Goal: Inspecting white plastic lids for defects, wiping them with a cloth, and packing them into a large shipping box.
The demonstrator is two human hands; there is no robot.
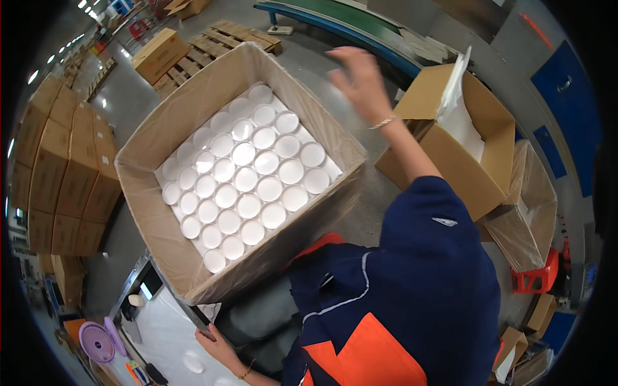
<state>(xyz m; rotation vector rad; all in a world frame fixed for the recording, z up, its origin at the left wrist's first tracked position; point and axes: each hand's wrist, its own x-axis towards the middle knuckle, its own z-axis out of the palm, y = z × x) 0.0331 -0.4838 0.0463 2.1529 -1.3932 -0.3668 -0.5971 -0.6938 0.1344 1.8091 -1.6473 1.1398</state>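
A large cardboard carton lined with clear plastic film stands open in front of me. Inside it, white round lids or shallow dishes lie in close rows on a white sheet. My right hand hangs in the air beyond the carton's right side, its fingers apart and slightly blurred, with nothing visible in them. Below the carton's near corner, my left hand rests with its fingers extended at the dark edge of a white-topped table. One white round piece lies on that table beside the left hand.
Another open carton with white sheeting stands at the right, near a film-lined carton above a red stool. Stacked cartons line the left. Wooden pallets lie behind. A purple fan sits at the table's left.
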